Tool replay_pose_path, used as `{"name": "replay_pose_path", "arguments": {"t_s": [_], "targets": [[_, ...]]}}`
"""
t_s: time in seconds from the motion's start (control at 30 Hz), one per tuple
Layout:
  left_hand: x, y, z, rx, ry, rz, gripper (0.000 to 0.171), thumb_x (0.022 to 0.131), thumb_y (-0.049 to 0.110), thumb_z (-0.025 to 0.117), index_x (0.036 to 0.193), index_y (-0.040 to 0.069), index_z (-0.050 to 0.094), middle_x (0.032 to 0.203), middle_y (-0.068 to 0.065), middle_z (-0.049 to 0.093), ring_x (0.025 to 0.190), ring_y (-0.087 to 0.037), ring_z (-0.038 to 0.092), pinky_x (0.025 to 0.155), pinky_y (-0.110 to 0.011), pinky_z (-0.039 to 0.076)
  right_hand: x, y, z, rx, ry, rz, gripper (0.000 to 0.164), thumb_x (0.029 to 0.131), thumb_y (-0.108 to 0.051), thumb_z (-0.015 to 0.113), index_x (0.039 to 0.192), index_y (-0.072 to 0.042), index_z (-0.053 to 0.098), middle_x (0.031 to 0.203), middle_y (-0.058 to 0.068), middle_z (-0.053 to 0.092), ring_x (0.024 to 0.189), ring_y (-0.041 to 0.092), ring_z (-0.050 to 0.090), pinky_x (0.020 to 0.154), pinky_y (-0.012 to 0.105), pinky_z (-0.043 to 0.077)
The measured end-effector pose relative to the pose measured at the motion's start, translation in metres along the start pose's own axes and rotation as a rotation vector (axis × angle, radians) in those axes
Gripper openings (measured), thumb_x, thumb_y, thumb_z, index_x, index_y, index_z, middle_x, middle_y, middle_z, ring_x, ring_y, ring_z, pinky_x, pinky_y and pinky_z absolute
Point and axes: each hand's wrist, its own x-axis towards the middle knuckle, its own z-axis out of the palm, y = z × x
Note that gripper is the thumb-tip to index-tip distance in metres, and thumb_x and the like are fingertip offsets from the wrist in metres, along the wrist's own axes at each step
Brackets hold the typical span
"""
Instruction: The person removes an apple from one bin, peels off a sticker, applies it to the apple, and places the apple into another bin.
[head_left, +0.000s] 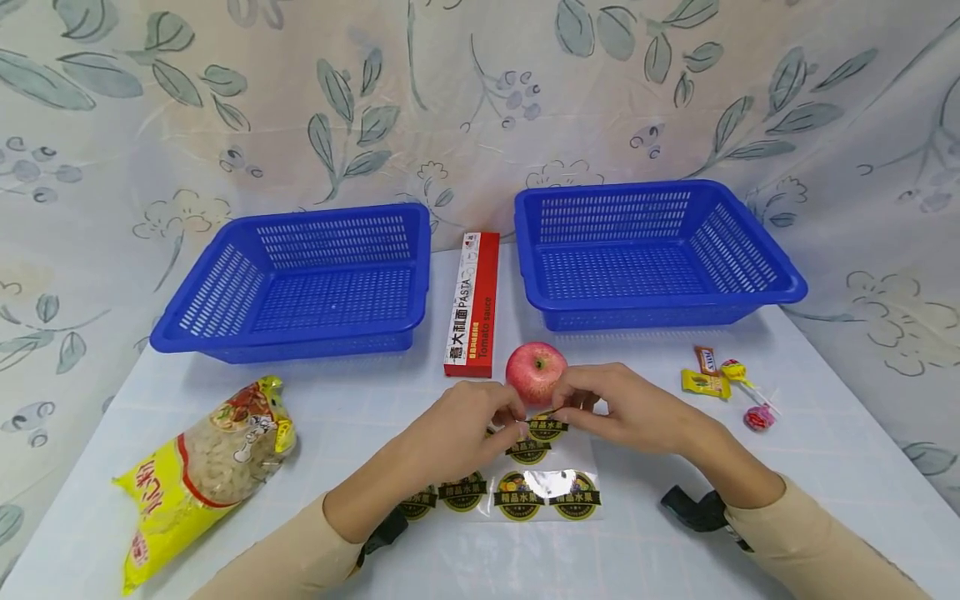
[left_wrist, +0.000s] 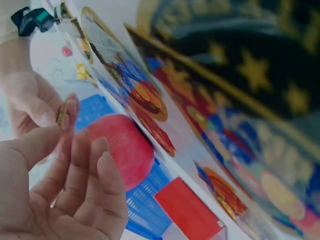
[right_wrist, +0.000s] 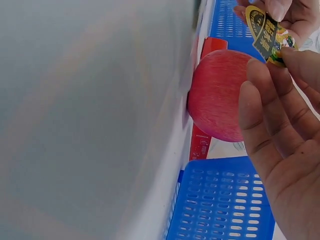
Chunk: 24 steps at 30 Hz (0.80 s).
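A round black-and-gold fruit sticker (right_wrist: 267,37) is held up between my two hands, just in front of a red apple (head_left: 537,372). My left hand (head_left: 476,423) pinches one edge of it with thumb and forefinger. At the opposite edge, my right hand (head_left: 633,406) pinches it too, its other fingers loosely bent. Edge-on, the sticker is a thin sliver in the left wrist view. Below the hands lies a clear sheet (head_left: 558,457) with several matching stickers (head_left: 519,497), partly covered by my left forearm. The apple rests on the table behind my fingertips.
Two blue baskets, one at left (head_left: 337,333) and one at right (head_left: 660,312), stand along the back. Between them lies a red-and-white pasta box (head_left: 471,304). A yellow pasta bag (head_left: 206,479) is at the left; small candies (head_left: 705,383) and lollipops (head_left: 759,417) are at the right.
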Motion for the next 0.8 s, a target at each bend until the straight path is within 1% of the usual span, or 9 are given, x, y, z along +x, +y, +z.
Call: {"name": "replay_pose_path", "arguments": {"t_s": [0.07, 0.17, 0.3, 0.43, 0.53, 0.63, 0.7, 0.8], "targets": [[0.0002, -0.0009, -0.0003, -0.01, -0.003, 0.002, 0.002, 0.097, 0.016, 0.07, 0.097, 0.016, 0.072, 0.089, 0.011, 0.068, 0.084, -0.003, 0.062, 0.079, -0.02, 0.055, -0.0001, 0.0004, 0.001, 0.005, -0.004, 0.01, 0.015, 0.097, -0.009, 0.072, 0.102, -0.021, 0.066, 0.091, -0.011, 0.067, 0.08, 0.004, 0.065, 0.072, 0.024, 0.057], [0.001, -0.0025, -0.0007, -0.023, 0.002, 0.005, 0.005, 0.098, 0.014, 0.07, 0.095, 0.018, 0.071, 0.087, 0.012, 0.068, 0.083, -0.002, 0.062, 0.078, -0.021, 0.055, -0.0005, 0.0004, 0.0015, 0.006, -0.008, 0.041, 0.014, 0.097, -0.01, 0.072, 0.104, -0.021, 0.066, 0.091, -0.012, 0.068, 0.08, 0.004, 0.066, 0.071, 0.024, 0.057], [0.0021, -0.004, -0.0011, -0.033, 0.018, 0.002, 0.005, 0.097, 0.014, 0.07, 0.095, 0.017, 0.072, 0.086, 0.012, 0.068, 0.082, -0.002, 0.062, 0.078, -0.022, 0.056, -0.0016, -0.0001, 0.0003, 0.009, -0.001, 0.096, 0.016, 0.097, -0.013, 0.072, 0.109, -0.021, 0.065, 0.094, -0.011, 0.07, 0.082, 0.005, 0.067, 0.072, 0.025, 0.058], [0.003, -0.0056, -0.001, -0.044, 0.032, -0.01, 0.005, 0.098, 0.014, 0.07, 0.095, 0.018, 0.073, 0.084, 0.013, 0.067, 0.08, -0.001, 0.062, 0.077, -0.024, 0.056, -0.0021, -0.0006, -0.0017, 0.007, 0.006, 0.123, 0.013, 0.096, -0.014, 0.073, 0.104, -0.02, 0.065, 0.09, -0.006, 0.071, 0.081, 0.005, 0.067, 0.071, 0.025, 0.058], [0.0033, -0.0068, -0.0004, -0.052, 0.04, -0.019, 0.006, 0.098, 0.015, 0.069, 0.095, 0.019, 0.073, 0.083, 0.014, 0.068, 0.078, -0.001, 0.062, 0.076, -0.024, 0.056, -0.0021, 0.0005, -0.0025, -0.013, 0.0, 0.108, 0.011, 0.096, -0.012, 0.073, 0.098, -0.02, 0.067, 0.087, -0.006, 0.071, 0.078, 0.004, 0.066, 0.07, 0.024, 0.057], [0.0038, -0.0085, 0.0012, -0.049, 0.046, -0.023, 0.007, 0.098, 0.015, 0.069, 0.094, 0.019, 0.073, 0.082, 0.014, 0.068, 0.078, 0.0, 0.062, 0.075, -0.023, 0.055, -0.0021, 0.0029, -0.0022, -0.045, 0.002, 0.071, 0.012, 0.096, -0.01, 0.073, 0.097, -0.021, 0.067, 0.087, -0.008, 0.069, 0.079, 0.003, 0.065, 0.071, 0.024, 0.057], [0.0044, -0.0088, 0.0024, -0.03, 0.057, -0.024, 0.007, 0.098, 0.015, 0.069, 0.094, 0.019, 0.073, 0.084, 0.013, 0.068, 0.079, -0.001, 0.062, 0.075, -0.022, 0.054, -0.002, 0.0042, -0.0016, -0.077, 0.016, 0.041, 0.014, 0.095, -0.009, 0.073, 0.097, -0.021, 0.067, 0.089, -0.01, 0.067, 0.08, 0.002, 0.063, 0.071, 0.024, 0.056], [0.0059, -0.0077, 0.0033, 0.021, 0.081, -0.038, 0.006, 0.098, 0.017, 0.068, 0.094, 0.02, 0.073, 0.086, 0.012, 0.068, 0.082, -0.006, 0.063, 0.076, -0.024, 0.055, -0.0016, 0.0054, -0.0008, -0.133, 0.054, 0.021, 0.017, 0.094, -0.007, 0.073, 0.098, -0.022, 0.065, 0.09, -0.014, 0.063, 0.081, 0.002, 0.06, 0.069, 0.024, 0.055]]}}
